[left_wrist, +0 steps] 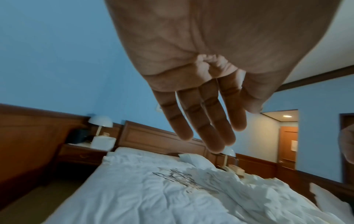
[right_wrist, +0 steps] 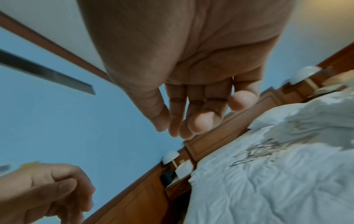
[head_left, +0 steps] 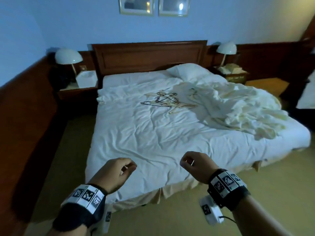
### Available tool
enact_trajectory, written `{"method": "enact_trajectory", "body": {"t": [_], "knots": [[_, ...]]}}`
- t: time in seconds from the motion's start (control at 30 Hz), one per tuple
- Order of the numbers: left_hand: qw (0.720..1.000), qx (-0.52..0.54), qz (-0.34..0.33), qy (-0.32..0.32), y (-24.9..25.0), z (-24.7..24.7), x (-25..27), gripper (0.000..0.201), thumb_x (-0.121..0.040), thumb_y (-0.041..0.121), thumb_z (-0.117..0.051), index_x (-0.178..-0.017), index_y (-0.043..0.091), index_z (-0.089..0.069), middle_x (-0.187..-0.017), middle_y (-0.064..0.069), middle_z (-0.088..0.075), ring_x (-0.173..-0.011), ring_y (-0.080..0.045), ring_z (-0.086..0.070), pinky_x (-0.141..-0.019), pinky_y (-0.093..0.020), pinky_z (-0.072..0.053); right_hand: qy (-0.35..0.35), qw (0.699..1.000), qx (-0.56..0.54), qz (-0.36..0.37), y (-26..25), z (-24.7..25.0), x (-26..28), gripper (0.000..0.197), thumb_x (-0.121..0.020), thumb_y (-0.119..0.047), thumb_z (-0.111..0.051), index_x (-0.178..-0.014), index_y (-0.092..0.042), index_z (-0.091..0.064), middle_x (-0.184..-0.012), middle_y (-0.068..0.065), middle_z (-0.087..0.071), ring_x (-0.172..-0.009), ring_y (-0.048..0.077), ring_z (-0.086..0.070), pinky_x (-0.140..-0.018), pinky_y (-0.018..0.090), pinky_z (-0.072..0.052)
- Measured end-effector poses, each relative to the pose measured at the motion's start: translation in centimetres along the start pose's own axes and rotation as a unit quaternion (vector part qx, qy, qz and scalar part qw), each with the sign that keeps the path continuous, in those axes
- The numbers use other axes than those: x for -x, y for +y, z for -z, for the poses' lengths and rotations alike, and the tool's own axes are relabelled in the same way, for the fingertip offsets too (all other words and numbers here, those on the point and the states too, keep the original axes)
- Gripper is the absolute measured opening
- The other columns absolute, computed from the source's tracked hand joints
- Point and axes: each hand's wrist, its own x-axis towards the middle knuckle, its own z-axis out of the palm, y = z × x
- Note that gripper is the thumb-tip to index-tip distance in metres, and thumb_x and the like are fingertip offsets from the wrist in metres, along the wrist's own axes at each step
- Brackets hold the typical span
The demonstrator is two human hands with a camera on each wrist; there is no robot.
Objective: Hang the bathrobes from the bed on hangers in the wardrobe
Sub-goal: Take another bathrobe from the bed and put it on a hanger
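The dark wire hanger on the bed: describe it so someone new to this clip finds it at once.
Start at the wooden headboard and come down to the middle of the white bed, where a pile of hangers lies left of the crumpled cream bathrobes. The dark hanger lies at the pile's near left edge; the others are pale gold.

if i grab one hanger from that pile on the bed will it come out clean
Probably not: the hangers lie crossed over one another, so neighbours may lift too. They look thin and stiff, likely light. The soft sheet should let them slide.
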Motion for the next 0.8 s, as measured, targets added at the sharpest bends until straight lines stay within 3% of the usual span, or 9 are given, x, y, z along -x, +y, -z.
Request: {"method": "enact_trajectory", "body": {"t": [0.13,0.3,0.4,0.63,0.8], "knots": [[0.997,-0.006,-0.046,-0.065,0.3,-2.4,-10.5,0.015,-0.095,0.040,-0.055,-0.098,0.034,-0.068,-0.093,0.019,-0.067,-0.086,0.006,-0.061,-0.079,-0.022,-0.052,0.016,0.998,-0.006,-0.055,5.7,2.0,-4.1,0.008,-0.089,-0.036,-0.060,-0.081,-0.034,-0.060,-0.074,-0.014,-0.059,-0.065,-0.002,-0.051,-0.062,0.015,-0.037],[0.988,-0.015,-0.111,-0.102,1.8,-2.9,-23.9,0.017,-0.094,0.043,-0.056,-0.078,0.039,-0.060,-0.077,0.017,-0.064,-0.073,0.001,-0.062,-0.069,-0.021,-0.049,0.082,0.989,-0.011,-0.125,10.9,6.8,-10.1,0.007,-0.089,-0.034,-0.061,-0.082,-0.032,-0.061,-0.075,-0.013,-0.060,-0.065,-0.001,-0.051,-0.066,0.021,-0.041],[0.981,-0.021,-0.141,-0.131,4.3,-3.4,-32.1,0.016,-0.094,0.038,-0.057,-0.081,0.033,-0.065,-0.079,0.016,-0.068,-0.074,0.000,-0.064,-0.071,-0.024,-0.052,0.119,0.979,-0.016,-0.163,14.1,9.9,-12.6,0.007,-0.089,-0.035,-0.060,-0.083,-0.032,-0.062,-0.075,-0.013,-0.061,-0.067,0.003,-0.053,-0.066,0.025,-0.046],[0.955,-0.028,-0.233,-0.180,13.8,-9.9,-48.6,0.012,-0.093,0.031,-0.059,-0.089,0.028,-0.070,-0.083,0.017,-0.069,-0.078,0.000,-0.064,-0.073,-0.023,-0.053,0.161,0.954,-0.032,-0.252,24.6,16.3,-13.4,0.009,-0.090,-0.035,-0.058,-0.083,-0.033,-0.062,-0.071,-0.014,-0.061,-0.063,0.001,-0.053,-0.059,0.018,-0.043],[0.950,-0.019,-0.262,-0.169,20.7,-16.6,-56.9,0.011,-0.092,0.031,-0.060,-0.089,0.028,-0.070,-0.083,0.016,-0.068,-0.078,0.000,-0.063,-0.074,-0.023,-0.052,0.174,0.949,-0.016,-0.262,35.3,22.2,-14.5,0.010,-0.090,-0.034,-0.059,-0.080,-0.034,-0.060,-0.070,-0.015,-0.061,-0.063,-0.002,-0.054,-0.056,0.012,-0.038]]}}
